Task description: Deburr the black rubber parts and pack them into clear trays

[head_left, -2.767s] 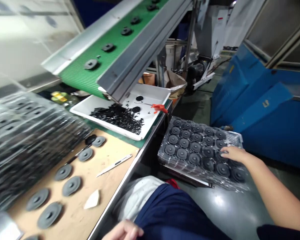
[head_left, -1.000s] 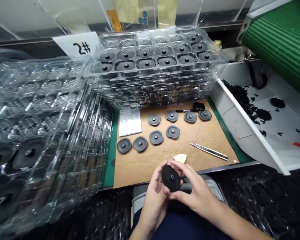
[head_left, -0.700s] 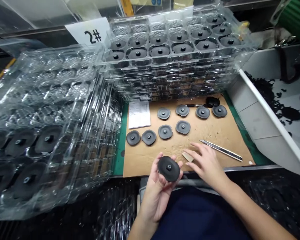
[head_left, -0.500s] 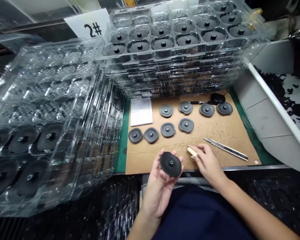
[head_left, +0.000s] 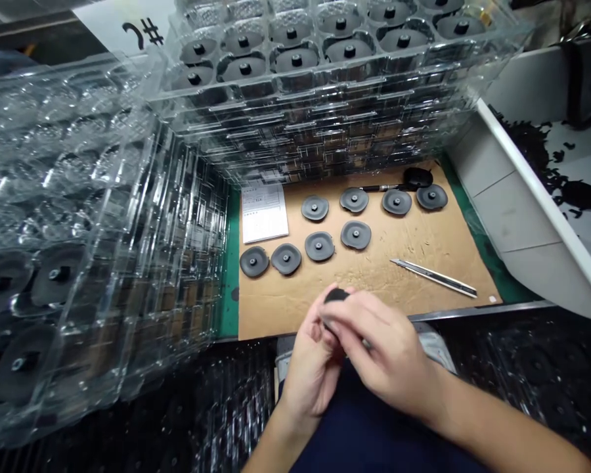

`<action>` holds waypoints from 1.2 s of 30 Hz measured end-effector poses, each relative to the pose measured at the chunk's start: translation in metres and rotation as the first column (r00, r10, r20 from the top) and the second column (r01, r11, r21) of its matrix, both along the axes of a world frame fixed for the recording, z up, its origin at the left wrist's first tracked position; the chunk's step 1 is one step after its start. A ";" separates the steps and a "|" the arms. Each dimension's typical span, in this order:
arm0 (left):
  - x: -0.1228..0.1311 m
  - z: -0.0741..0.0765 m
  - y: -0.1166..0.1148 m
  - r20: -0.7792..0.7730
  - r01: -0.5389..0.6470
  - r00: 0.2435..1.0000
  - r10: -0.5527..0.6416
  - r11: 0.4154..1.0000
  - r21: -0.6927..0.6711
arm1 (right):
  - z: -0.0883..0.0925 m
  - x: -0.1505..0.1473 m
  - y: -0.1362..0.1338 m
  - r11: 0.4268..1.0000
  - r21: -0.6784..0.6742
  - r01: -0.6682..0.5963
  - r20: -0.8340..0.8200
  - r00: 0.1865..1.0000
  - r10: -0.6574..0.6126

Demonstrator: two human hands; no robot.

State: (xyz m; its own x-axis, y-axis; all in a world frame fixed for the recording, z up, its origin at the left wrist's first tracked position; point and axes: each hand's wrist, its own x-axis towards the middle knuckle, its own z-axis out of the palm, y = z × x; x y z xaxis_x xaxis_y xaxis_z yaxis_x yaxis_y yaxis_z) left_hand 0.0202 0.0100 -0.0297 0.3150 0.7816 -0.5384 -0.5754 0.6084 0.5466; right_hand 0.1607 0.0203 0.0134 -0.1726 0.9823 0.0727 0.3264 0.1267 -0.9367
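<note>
Black disc point(head_left: 335, 295) mostly behind right hand point(head_left: 391, 351)

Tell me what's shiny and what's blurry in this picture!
In the head view, white glare streaks the clear plastic trays; also in the head view, the right hand looks a bit blurry, while the knife looks crisper.

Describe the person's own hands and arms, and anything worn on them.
The left hand and right hand are both ungloved, with no ring, watch or bracelet to be seen. Both forearms are bare as far as the picture shows, no sleeve in view. Between them shows plain dark navy clothing.
</note>
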 end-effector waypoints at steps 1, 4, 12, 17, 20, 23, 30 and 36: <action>-0.001 0.000 0.000 -0.026 -0.014 1.000 0.014 1.000 -0.001 | 0.003 -0.002 0.002 0.996 -0.016 -0.090 0.020 0.996 0.090; -0.003 0.001 -0.002 -0.102 -0.086 0.991 0.088 0.996 0.027 | 0.003 -0.005 0.008 0.976 -0.049 -0.213 0.077 0.973 0.216; -0.008 0.007 -0.003 -0.078 -0.027 0.997 0.028 0.999 0.018 | 0.006 -0.006 -0.005 0.986 0.002 -0.165 -0.016 0.986 0.165; -0.004 0.013 0.000 -0.055 0.024 0.998 -0.021 0.998 0.058 | 0.008 -0.006 -0.001 0.974 0.221 0.047 0.005 0.999 -0.049; -0.006 0.016 0.001 -0.054 0.036 0.998 -0.034 0.998 0.042 | 0.008 -0.005 -0.005 0.976 0.206 -0.073 -0.004 0.997 0.075; -0.004 0.016 0.000 -0.089 0.025 0.996 -0.023 0.999 0.026 | 0.010 -0.003 -0.003 0.989 0.097 -0.111 0.023 0.994 0.109; -0.007 0.021 0.001 -0.012 0.103 0.995 -0.103 0.995 0.016 | 0.008 0.010 -0.013 0.940 0.297 -0.170 0.024 0.985 0.171; 0.002 0.025 -0.004 -0.071 0.083 0.994 -0.084 0.996 -0.022 | 0.014 0.022 -0.017 0.972 0.232 0.044 0.231 0.968 -0.099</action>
State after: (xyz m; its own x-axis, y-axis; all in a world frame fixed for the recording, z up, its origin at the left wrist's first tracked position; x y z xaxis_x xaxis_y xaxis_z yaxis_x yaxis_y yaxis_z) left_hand 0.0221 0.0057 -0.0050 0.3389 0.7439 -0.5760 -0.4821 0.6631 0.5726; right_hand 0.1825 0.0036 0.0270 -0.1419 0.9561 0.2564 0.5531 0.2914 -0.7805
